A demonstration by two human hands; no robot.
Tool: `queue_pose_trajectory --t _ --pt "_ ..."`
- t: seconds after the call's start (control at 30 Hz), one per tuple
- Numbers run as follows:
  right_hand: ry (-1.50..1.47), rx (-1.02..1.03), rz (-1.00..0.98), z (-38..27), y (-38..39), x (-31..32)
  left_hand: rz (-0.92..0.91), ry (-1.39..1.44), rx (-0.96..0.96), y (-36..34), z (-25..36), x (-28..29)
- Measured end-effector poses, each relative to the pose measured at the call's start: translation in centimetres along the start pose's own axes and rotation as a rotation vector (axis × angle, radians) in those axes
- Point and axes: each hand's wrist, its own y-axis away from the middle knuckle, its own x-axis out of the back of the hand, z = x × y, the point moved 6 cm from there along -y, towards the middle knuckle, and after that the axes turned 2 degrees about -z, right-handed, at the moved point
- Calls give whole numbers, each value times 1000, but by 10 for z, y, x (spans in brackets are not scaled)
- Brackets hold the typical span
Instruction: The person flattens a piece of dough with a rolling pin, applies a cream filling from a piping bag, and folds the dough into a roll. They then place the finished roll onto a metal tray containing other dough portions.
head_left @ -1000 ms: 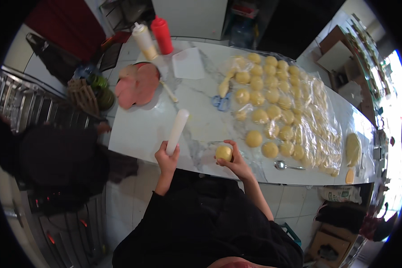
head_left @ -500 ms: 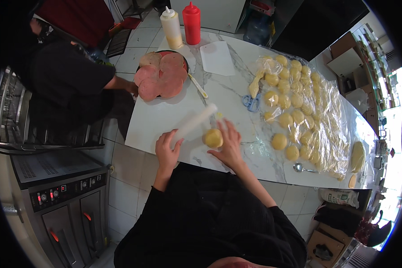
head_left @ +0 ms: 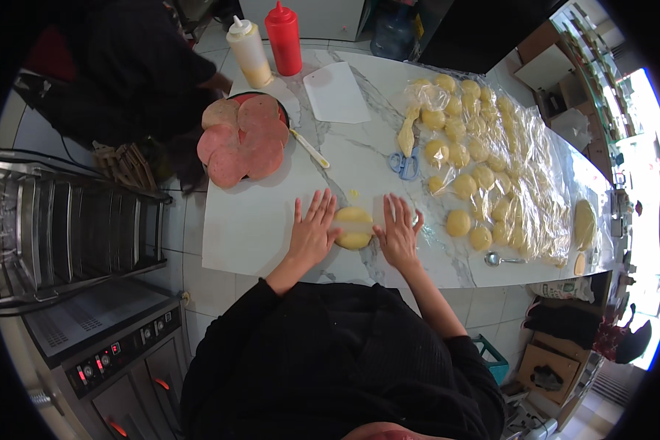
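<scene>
A flattened ball of yellow dough lies on the table in front of me. Across its middle rests a white rolling pin, its ends hidden beneath my palms. My left hand lies over the pin's left end with its fingers stretched forward. Over the other end is my right hand, likewise flat with its fingers extended. Neither hand wraps round the pin.
Many dough balls sit under clear plastic sheeting at right, beside blue scissors and a spoon. Round pink meat slices, a knife, a white board, and two squeeze bottles stand farther off. A co-worker is at far left.
The rolling pin, slanted beside the dough before, now lies across it and the dough is flatter. My right hand has moved from the dough to the pin. The co-worker has shifted farther back.
</scene>
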Motion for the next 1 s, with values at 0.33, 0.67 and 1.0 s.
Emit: queue_pose_trajectory --t 0.33,0.67,1.0 --pt "-109 -137 152 37 -98 -11 439 21 27 -102 -35 31" --pt "-155 -48 79 25 -80 -13 366 110 22 -74 -38 13" --pt "-222 -82 24 24 -64 -1 183 51 108 -61 -31 24"
